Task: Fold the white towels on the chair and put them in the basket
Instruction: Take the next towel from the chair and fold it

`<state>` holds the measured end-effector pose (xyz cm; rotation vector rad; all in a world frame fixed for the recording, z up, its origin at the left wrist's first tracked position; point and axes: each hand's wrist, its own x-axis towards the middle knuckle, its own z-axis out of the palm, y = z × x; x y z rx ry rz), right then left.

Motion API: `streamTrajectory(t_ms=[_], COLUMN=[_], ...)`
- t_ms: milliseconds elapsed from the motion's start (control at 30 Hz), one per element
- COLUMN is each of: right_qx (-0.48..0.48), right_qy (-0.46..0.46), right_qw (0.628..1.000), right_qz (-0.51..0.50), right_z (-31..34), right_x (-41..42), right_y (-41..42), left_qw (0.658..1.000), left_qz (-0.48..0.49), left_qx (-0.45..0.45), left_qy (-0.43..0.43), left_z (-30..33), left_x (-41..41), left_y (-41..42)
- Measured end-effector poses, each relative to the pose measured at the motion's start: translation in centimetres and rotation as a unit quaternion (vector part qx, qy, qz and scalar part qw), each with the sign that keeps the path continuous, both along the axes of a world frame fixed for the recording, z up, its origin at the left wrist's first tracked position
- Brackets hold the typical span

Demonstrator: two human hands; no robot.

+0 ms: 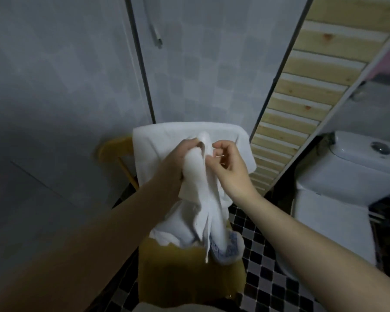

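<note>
Over the wooden chair (189, 273), both hands are up at centre frame working one white towel (200, 190). Left hand (178, 158) has its fingers curled round the towel's top end, bunching it just under the peak. Right hand (229, 167) sits right beside it at about 3 o'clock from the left, thumb and fingertips pinching the towel's edge, other fingers curled in. The cloth hangs down from both hands in long folds toward the seat, its lower end draping onto a rumpled heap of more white towels (176, 228) on the seat at 6 o'clock. Something bluish and patterned (231, 248) pokes out from under that heap on the right; can't tell what it is. Another white towel (167, 140) is draped over the chair back at 12 o'clock, behind the hands. Toilet (338, 183) is off at 3 o'clock on the checkered floor (263, 266), slatted wooden panel (306, 95) leaning at 1 o'clock.
</note>
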<state>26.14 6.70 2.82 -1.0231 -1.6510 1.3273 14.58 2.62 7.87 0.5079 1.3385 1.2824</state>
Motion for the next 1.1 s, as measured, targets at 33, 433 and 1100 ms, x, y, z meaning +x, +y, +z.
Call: streamTrajectory(t_ms=[33, 433, 1100], right_qx=[0.008, -0.028, -0.449], right_qy=[-0.012, -0.372, 0.129], right_qw=[1.0, 0.926, 0.878], right_qz=[-0.012, -0.057, -0.104], right_z=[-0.1, -4.4, 0.0], right_x=[0.0, 1.0, -0.7], right_y=[-0.7, -7.4, -13.6], left_qw=[1.0, 0.998, 0.929], left_qz=[-0.012, 0.006, -0.259], left_qx=[-0.011, 0.04, 0.005], left_qy=[-0.026, -0.051, 0.264], left_z=[0.3, 2.0, -6.2], left_x=[0.1, -1.6, -0.1], left_y=[-0.5, -7.4, -15.5])
